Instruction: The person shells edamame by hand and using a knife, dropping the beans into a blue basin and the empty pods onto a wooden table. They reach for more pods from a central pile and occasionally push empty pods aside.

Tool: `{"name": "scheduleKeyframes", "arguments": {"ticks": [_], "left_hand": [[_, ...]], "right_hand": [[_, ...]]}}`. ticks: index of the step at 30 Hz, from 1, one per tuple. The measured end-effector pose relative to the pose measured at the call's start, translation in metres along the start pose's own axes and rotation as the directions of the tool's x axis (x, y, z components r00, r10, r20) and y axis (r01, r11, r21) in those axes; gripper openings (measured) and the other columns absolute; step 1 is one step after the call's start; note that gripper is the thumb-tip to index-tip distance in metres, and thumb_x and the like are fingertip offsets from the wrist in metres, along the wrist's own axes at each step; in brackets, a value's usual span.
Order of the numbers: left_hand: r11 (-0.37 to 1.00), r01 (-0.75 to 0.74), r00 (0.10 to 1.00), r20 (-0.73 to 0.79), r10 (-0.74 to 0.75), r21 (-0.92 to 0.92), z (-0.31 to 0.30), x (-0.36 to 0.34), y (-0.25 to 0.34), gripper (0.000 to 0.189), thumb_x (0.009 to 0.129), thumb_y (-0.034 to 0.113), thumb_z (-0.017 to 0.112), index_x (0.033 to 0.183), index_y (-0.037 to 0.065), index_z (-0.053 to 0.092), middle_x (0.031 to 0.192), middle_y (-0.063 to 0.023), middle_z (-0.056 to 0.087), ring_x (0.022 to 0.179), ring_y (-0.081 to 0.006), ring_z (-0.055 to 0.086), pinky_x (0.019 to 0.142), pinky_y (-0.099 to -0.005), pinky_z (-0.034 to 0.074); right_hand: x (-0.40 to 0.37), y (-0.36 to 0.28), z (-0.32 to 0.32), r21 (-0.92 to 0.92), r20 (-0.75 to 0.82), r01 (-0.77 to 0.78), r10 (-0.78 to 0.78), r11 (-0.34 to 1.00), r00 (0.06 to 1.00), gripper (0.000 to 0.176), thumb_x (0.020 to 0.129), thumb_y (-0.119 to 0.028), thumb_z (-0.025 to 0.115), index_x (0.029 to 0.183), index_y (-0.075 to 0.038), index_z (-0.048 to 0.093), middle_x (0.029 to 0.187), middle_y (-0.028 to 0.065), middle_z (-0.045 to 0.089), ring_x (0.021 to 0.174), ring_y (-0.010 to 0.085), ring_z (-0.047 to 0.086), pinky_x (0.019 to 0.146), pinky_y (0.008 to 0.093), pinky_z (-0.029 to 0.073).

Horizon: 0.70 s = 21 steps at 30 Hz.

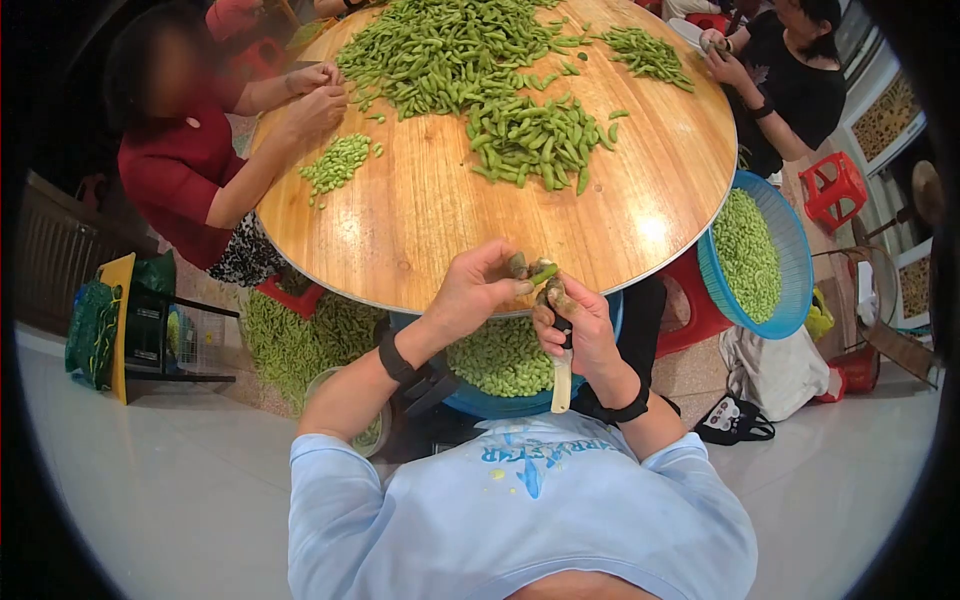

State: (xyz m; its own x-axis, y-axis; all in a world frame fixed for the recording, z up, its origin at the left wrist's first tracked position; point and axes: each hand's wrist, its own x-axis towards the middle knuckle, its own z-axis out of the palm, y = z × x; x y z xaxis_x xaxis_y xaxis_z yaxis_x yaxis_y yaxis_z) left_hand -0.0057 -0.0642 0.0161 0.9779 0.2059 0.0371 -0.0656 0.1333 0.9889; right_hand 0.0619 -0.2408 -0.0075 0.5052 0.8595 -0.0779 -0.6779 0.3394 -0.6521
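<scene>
Over the near edge of the round table, my left hand (480,285) pinches a green soybean pod (545,273) between thumb and fingertips. My right hand (583,325) touches the other end of that pod. Its fingers also wrap round what looks like a small knife (562,380), with a black part in the grip and a pale part pointing down towards me. Dark stains mark the fingertips of both hands. Directly below them, a blue basin (470,402) holds shelled green beans (505,360).
Pods (440,55) heap on the wooden table (400,220), with shelled beans (337,163) at left. A person in red (190,160) and one in black (790,90) work there. A blue basket (798,290), red stools (835,190) and floor pods (300,345) surround me.
</scene>
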Motion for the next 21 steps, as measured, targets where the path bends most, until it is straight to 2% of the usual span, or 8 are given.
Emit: {"name": "scheduleKeyframes", "arguments": {"ticks": [2,4,11,13,14,15,16,21], "left_hand": [[0.997,0.002,1.000,0.014,-0.001,-0.072,-0.002,-0.001,-0.001,0.017,0.081,-0.006,0.064,0.092,0.004,0.056,0.086,-0.0001,0.059,0.081,-0.0086,0.058,0.073,-0.0247,0.049],[0.865,0.261,0.963,0.048,-0.267,-0.429,0.000,-0.003,0.010,0.018,0.081,-0.005,0.064,0.090,0.005,0.054,0.091,-0.0013,0.060,0.084,-0.0106,0.061,0.067,-0.0249,0.052],[0.710,0.371,0.924,0.314,-0.218,-0.598,-0.006,-0.006,-0.008,0.015,0.084,0.000,0.063,0.095,0.006,0.054,0.092,-0.0036,0.063,0.076,-0.0142,0.065,0.060,-0.0245,0.052],[0.983,0.185,0.983,-0.014,-0.185,-0.014,0.001,-0.008,0.001,0.014,0.084,0.000,0.061,0.096,0.003,0.056,0.088,-0.0089,0.063,0.074,-0.0199,0.065,0.058,-0.0275,0.051],[0.983,0.184,0.983,-0.015,-0.184,-0.012,0.005,-0.009,0.006,0.014,0.084,0.000,0.061,0.096,0.003,0.056,0.088,-0.0089,0.063,0.074,-0.0199,0.065,0.058,-0.0275,0.051],[0.868,-0.156,0.986,0.020,0.166,0.471,0.008,-0.012,0.011,0.016,0.082,0.001,0.062,0.097,0.002,0.057,0.086,-0.0119,0.062,0.073,-0.0232,0.064,0.058,-0.0298,0.050],[0.436,-0.411,0.876,0.214,0.433,0.800,0.010,-0.017,0.013,0.018,0.081,0.001,0.062,0.099,0.000,0.057,0.083,-0.0149,0.060,0.072,-0.0265,0.063,0.057,-0.0321,0.049],[0.205,-0.401,0.857,0.286,0.429,0.893,0.009,-0.022,0.006,0.022,0.079,0.004,0.063,0.100,-0.004,0.060,0.075,-0.0168,0.059,0.067,-0.0287,0.061,0.056,-0.0347,0.048]], "right_hand": [[-0.001,-0.002,0.002,0.094,-0.008,-0.054,0.055,0.994,0.998,0.025,0.098,-0.017,0.049,0.119,-0.004,0.052,0.076,0.0069,0.051,0.051,0.0085,0.040,0.040,0.0198,0.035],[0.001,-0.003,0.002,0.185,-0.004,-0.109,0.111,0.977,0.994,0.024,0.097,-0.016,0.049,0.118,-0.004,0.052,0.074,0.0060,0.050,0.050,0.0080,0.039,0.039,0.0194,0.034],[-0.001,-0.006,-0.002,0.392,0.192,-0.287,0.227,0.874,0.955,0.026,0.097,-0.017,0.049,0.120,-0.007,0.049,0.072,0.0007,0.041,0.051,0.0053,0.037,0.038,0.0166,0.031],[0.000,-0.004,-0.003,0.434,0.126,-0.265,0.234,0.861,0.964,0.027,0.097,-0.018,0.050,0.122,-0.008,0.048,0.073,0.0007,0.042,0.051,0.0050,0.037,0.038,0.0165,0.031],[0.001,-0.003,-0.003,0.436,0.098,-0.250,0.230,0.865,0.968,0.028,0.096,-0.018,0.050,0.123,-0.009,0.047,0.075,0.0009,0.043,0.052,0.0050,0.036,0.038,0.0166,0.031],[0.002,-0.001,-0.002,0.437,0.071,-0.237,0.229,0.868,0.971,0.030,0.096,-0.019,0.051,0.124,-0.010,0.047,0.076,0.0010,0.044,0.052,0.0050,0.036,0.038,0.0167,0.031],[0.001,0.001,-0.001,0.439,0.072,-0.241,0.234,0.865,0.970,0.030,0.096,-0.019,0.051,0.124,-0.010,0.047,0.076,0.0010,0.044,0.052,0.0050,0.036,0.038,0.0167,0.031],[0.002,0.000,0.008,0.439,0.034,-0.247,0.258,0.864,0.965,0.025,0.096,-0.017,0.050,0.120,-0.009,0.050,0.079,0.0031,0.050,0.052,0.0059,0.039,0.039,0.0176,0.033]]}}
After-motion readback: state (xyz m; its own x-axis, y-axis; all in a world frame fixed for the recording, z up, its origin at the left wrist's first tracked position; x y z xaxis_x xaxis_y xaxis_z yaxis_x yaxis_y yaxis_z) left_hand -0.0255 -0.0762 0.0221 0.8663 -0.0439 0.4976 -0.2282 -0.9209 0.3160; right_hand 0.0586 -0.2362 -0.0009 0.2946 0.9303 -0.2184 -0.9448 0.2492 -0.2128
